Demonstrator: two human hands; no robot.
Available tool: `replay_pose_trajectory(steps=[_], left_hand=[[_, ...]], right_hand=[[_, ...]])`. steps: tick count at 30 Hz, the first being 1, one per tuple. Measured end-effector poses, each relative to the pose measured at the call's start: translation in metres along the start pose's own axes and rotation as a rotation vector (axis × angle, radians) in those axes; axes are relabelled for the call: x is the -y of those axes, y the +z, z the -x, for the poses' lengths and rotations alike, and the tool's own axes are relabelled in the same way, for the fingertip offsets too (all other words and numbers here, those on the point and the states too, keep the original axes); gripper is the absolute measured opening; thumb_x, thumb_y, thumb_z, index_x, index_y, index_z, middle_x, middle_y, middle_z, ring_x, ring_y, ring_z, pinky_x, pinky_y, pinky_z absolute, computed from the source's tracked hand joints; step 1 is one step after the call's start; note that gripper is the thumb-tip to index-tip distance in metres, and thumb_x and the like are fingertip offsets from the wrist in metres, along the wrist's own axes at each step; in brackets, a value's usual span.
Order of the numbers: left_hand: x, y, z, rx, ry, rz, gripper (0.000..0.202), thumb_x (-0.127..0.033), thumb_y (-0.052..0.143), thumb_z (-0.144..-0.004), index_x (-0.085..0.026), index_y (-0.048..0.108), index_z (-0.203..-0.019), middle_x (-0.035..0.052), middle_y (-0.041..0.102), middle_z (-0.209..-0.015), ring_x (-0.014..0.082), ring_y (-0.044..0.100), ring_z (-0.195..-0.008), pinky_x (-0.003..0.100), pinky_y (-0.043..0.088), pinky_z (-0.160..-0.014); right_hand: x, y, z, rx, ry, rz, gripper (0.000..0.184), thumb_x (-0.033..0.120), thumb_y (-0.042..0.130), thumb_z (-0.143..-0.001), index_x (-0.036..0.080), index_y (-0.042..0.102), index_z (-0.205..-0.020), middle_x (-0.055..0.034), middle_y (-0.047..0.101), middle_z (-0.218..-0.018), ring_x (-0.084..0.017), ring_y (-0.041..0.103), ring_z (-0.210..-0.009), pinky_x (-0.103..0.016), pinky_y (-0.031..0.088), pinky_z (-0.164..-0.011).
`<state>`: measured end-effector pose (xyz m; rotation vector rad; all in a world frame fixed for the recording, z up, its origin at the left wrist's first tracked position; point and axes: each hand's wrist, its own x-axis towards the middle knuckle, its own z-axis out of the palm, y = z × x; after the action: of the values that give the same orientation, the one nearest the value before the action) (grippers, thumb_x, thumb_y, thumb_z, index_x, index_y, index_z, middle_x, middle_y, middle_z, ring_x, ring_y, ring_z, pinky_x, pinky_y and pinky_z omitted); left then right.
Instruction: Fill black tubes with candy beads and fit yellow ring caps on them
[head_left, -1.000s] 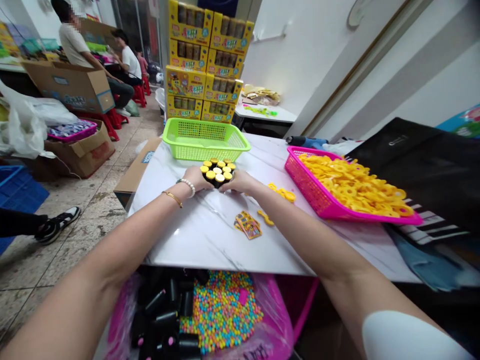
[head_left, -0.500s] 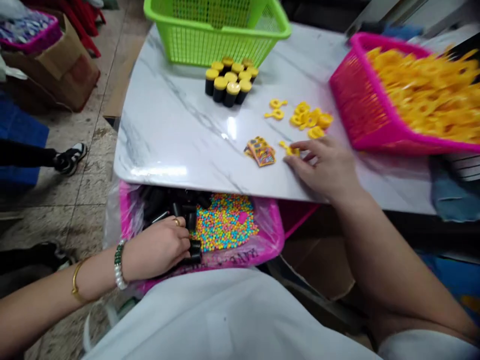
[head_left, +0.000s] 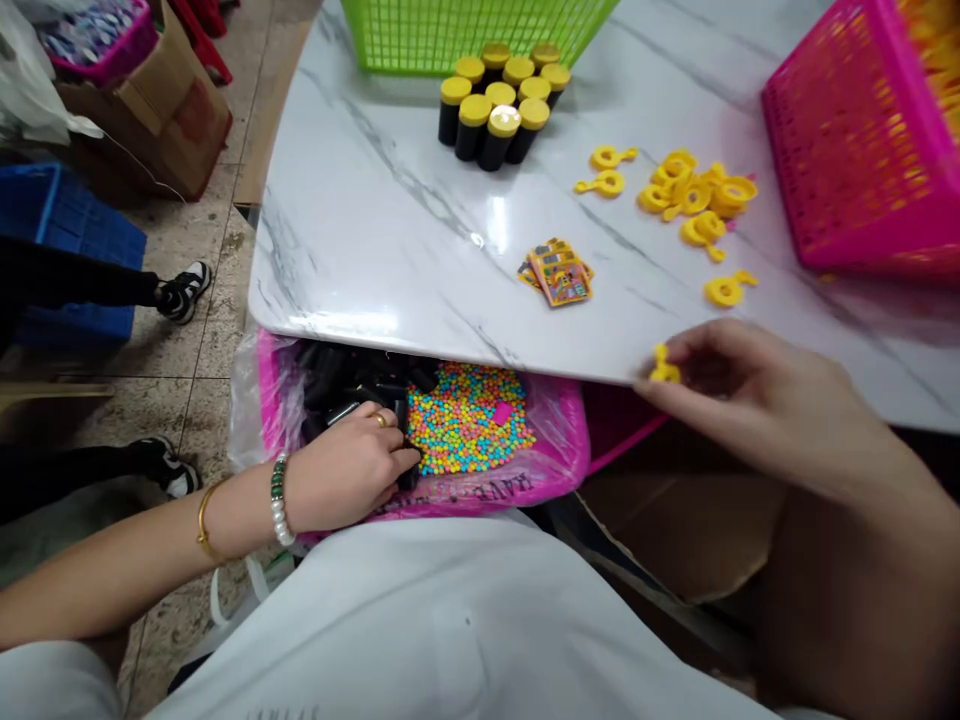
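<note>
At the table edge (head_left: pixel 450 335), the right hand (head_left: pixel 787 400) now pinches a picked-up yellow plastic piece (head_left: pixel 664 368); the left hand's (head_left: pixel 349 465) grip is unclear.

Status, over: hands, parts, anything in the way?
Right hand: grip on yellow piece, near tabletop edge. Left hand: at black tubes in pink bin, grip hidden. Tabletop overhangs bin's far side; nothing seen blocking either hand.
</note>
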<state>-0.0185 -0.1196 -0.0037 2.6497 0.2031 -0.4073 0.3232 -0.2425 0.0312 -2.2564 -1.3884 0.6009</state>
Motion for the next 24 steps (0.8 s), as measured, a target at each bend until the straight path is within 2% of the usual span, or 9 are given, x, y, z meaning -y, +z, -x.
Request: replay_pose_trajectory(steps=[2,5,7,10,12,14,16,21,24], left_hand=[[0.002,-0.001,0.001,0.030,0.029,-0.001,0.015,-0.021,0.056,-0.091,-0.017,0.070,-0.097,0.0079,0.069,-0.086,0.0249,0.060,-0.092,0.041,0.039,-0.088],[0.003,-0.005,0.001,0.052,0.020,0.065,0.015,-0.019,0.061,-0.086,-0.016,0.067,-0.099,0.0083,0.069,-0.088,0.0252,0.062,-0.089,0.040,0.041,-0.087],[0.002,-0.009,-0.002,0.012,-0.041,0.198,0.023,-0.021,0.063,-0.084,-0.014,0.063,-0.106,0.0073,0.069,-0.086,0.0224,0.064,-0.082,0.035,0.045,-0.080],[-0.001,-0.013,-0.012,-0.076,-0.161,0.448,0.046,-0.026,0.058,-0.089,-0.011,0.048,-0.132,-0.0012,0.065,-0.072,0.0160,0.060,-0.062,0.026,0.042,-0.059],[-0.001,-0.012,-0.022,-0.117,-0.157,0.505,0.050,-0.023,0.054,-0.092,-0.013,0.044,-0.140,-0.0038,0.063,-0.067,0.0140,0.059,-0.057,0.023,0.042,-0.057],[0.003,-0.009,-0.032,-0.101,-0.088,0.463,0.041,-0.017,0.049,-0.093,-0.017,0.056,-0.133,-0.0010,0.067,-0.072,0.0133,0.062,-0.062,0.022,0.045,-0.063],[0.007,-0.003,-0.040,-0.024,-0.024,0.369,0.040,-0.010,0.046,-0.091,-0.019,0.064,-0.125,0.0025,0.071,-0.081,0.0139,0.065,-0.068,0.023,0.048,-0.068],[0.006,0.007,-0.045,0.122,0.032,-0.018,0.053,-0.008,0.046,-0.091,-0.027,0.055,-0.140,0.0095,0.068,-0.099,0.0162,0.064,-0.067,0.027,0.050,-0.066],[-0.001,0.003,-0.047,0.112,0.119,-0.172,0.030,-0.019,0.046,-0.097,-0.020,0.071,-0.112,0.0134,0.062,-0.105,0.0201,0.063,-0.076,0.033,0.051,-0.071]], right_hand=[[-0.004,0.015,0.027,0.039,0.045,-0.270,0.032,0.046,0.075,-0.069,0.022,0.057,-0.080,-0.0030,0.066,-0.085,-0.014,0.056,-0.063,-0.028,0.046,-0.056],[-0.013,0.051,0.054,-0.049,0.169,-0.440,0.034,0.045,0.077,-0.071,0.021,0.053,-0.073,-0.0061,0.069,-0.097,-0.015,0.061,-0.072,-0.026,0.051,-0.060],[-0.017,0.076,0.065,-0.087,0.239,-0.482,0.033,0.044,0.076,-0.074,0.022,0.052,-0.073,-0.0043,0.067,-0.089,-0.014,0.060,-0.067,-0.025,0.050,-0.057],[-0.018,0.097,0.075,-0.044,0.276,-0.521,0.028,0.043,0.072,-0.080,0.023,0.053,-0.080,0.0028,0.057,-0.067,-0.011,0.049,-0.051,-0.021,0.040,-0.045],[-0.015,0.098,0.081,0.016,0.276,-0.547,0.026,0.042,0.071,-0.082,0.024,0.052,-0.084,0.0061,0.049,-0.057,-0.009,0.043,-0.046,-0.019,0.034,-0.041],[-0.011,0.092,0.083,0.098,0.274,-0.569,0.026,0.041,0.072,-0.083,0.023,0.053,-0.085,0.0069,0.047,-0.054,-0.009,0.042,-0.044,-0.018,0.032,-0.040],[-0.008,0.085,0.082,0.163,0.280,-0.587,0.027,0.043,0.073,-0.082,0.022,0.056,-0.085,0.0054,0.050,-0.056,-0.009,0.044,-0.046,-0.017,0.036,-0.041],[-0.008,0.079,0.069,0.155,0.296,-0.686,0.040,0.053,0.080,-0.071,0.018,0.063,-0.079,0.0010,0.055,-0.065,-0.010,0.049,-0.051,-0.020,0.048,-0.042],[-0.009,0.081,0.064,0.141,0.320,-0.709,0.041,0.053,0.083,-0.069,0.018,0.065,-0.080,0.0006,0.056,-0.065,-0.010,0.051,-0.051,-0.019,0.049,-0.041]])
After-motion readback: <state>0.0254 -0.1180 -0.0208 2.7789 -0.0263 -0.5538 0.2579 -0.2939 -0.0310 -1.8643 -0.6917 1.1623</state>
